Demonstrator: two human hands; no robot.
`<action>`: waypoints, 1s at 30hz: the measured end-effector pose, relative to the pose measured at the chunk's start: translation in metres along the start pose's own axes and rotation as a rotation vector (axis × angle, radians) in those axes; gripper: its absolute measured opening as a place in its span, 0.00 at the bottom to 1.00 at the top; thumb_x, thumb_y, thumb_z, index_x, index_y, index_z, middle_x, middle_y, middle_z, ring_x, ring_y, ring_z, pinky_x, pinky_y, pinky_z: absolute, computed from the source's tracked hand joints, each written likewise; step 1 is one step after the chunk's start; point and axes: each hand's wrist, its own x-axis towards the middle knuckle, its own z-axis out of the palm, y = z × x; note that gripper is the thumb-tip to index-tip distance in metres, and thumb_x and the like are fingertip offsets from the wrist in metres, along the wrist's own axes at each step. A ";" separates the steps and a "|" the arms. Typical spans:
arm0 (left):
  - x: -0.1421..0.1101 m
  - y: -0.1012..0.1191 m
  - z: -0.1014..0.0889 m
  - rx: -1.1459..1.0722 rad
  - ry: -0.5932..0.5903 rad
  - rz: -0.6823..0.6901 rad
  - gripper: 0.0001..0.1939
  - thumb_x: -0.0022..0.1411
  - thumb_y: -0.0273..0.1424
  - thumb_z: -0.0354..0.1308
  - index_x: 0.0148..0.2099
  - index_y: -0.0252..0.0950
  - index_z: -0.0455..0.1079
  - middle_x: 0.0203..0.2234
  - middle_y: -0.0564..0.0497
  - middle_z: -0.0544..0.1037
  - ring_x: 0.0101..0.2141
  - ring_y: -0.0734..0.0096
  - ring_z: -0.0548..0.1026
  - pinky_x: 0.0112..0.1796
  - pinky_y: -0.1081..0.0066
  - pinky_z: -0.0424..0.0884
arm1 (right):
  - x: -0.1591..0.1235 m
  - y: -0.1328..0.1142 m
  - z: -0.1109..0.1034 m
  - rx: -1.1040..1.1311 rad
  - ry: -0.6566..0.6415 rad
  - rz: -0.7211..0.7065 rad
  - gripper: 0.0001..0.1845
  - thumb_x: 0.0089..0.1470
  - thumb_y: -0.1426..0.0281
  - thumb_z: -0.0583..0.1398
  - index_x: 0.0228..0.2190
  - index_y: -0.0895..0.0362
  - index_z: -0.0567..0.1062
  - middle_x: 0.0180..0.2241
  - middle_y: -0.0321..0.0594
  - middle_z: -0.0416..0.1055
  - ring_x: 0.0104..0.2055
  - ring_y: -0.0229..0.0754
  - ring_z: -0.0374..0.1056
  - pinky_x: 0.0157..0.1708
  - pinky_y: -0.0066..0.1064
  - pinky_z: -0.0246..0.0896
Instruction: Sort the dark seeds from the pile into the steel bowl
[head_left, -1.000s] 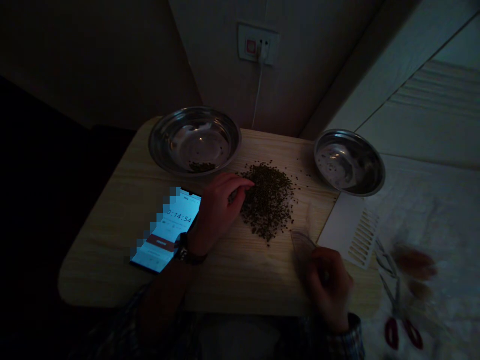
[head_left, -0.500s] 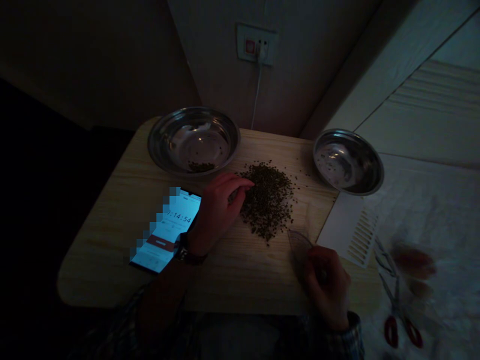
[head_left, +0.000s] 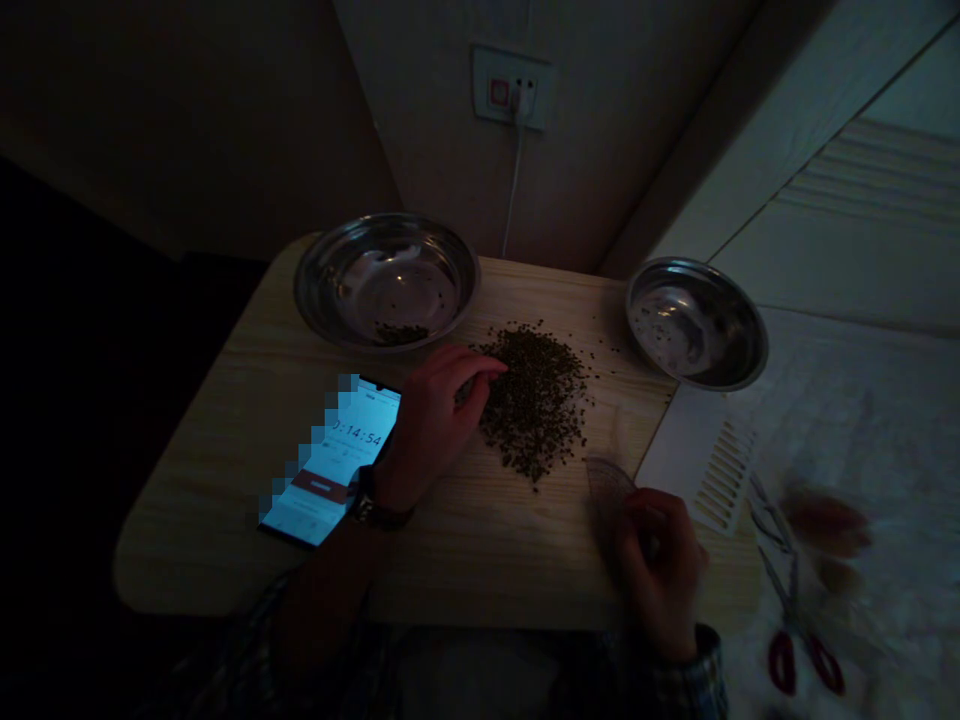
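My right hand (head_left: 664,565) grips a clear plastic protractor (head_left: 609,482) between thumb and fingers, its free end pointing toward the pile. A heap of small dark greenish seeds (head_left: 534,395) is spread over the wooden table (head_left: 247,430). At the heap's left edge, my left hand (head_left: 442,420) rests with thumb and fingers curled together; whatever lies inside them is hidden. Behind that hand, a large steel bowl (head_left: 401,285) has a small amount of the same seeds at its near side.
A smaller steel bowl (head_left: 697,325) stands at the back right, by a white slotted plastic board (head_left: 701,455). A lit phone (head_left: 337,450) showing a timer lies left of my left wrist. Red-handled scissors (head_left: 795,620) are on the white cloth at right. A plugged-in cable (head_left: 514,190) hangs behind.
My right hand has shifted slightly right, drawing the protractor away from the near edge of the seed heap. My left hand stays in place.
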 end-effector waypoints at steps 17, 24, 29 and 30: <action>0.000 0.000 0.000 0.005 0.002 0.005 0.11 0.61 0.21 0.53 0.41 0.39 0.73 0.34 0.54 0.76 0.38 0.69 0.74 0.41 0.68 0.69 | 0.004 -0.005 -0.001 -0.014 -0.062 -0.034 0.07 0.53 0.71 0.58 0.37 0.54 0.68 0.25 0.32 0.70 0.24 0.36 0.67 0.23 0.24 0.62; -0.001 0.000 0.000 0.009 -0.008 -0.004 0.11 0.61 0.21 0.52 0.41 0.39 0.73 0.35 0.53 0.76 0.39 0.69 0.73 0.42 0.68 0.69 | 0.006 -0.010 -0.001 0.017 -0.107 -0.053 0.06 0.54 0.72 0.57 0.37 0.54 0.67 0.25 0.32 0.70 0.24 0.35 0.67 0.23 0.23 0.62; 0.000 0.001 -0.001 0.011 -0.005 -0.007 0.11 0.61 0.22 0.52 0.41 0.39 0.73 0.35 0.53 0.76 0.38 0.69 0.74 0.41 0.67 0.70 | 0.006 -0.010 -0.001 0.004 -0.081 -0.001 0.06 0.55 0.71 0.58 0.37 0.54 0.68 0.25 0.33 0.70 0.24 0.36 0.67 0.23 0.24 0.62; 0.000 0.001 -0.001 0.012 -0.007 -0.006 0.11 0.61 0.22 0.52 0.41 0.39 0.73 0.35 0.53 0.76 0.38 0.69 0.74 0.42 0.67 0.70 | 0.006 -0.010 -0.001 0.000 -0.078 0.016 0.06 0.55 0.70 0.57 0.37 0.54 0.68 0.25 0.32 0.70 0.23 0.36 0.67 0.23 0.24 0.61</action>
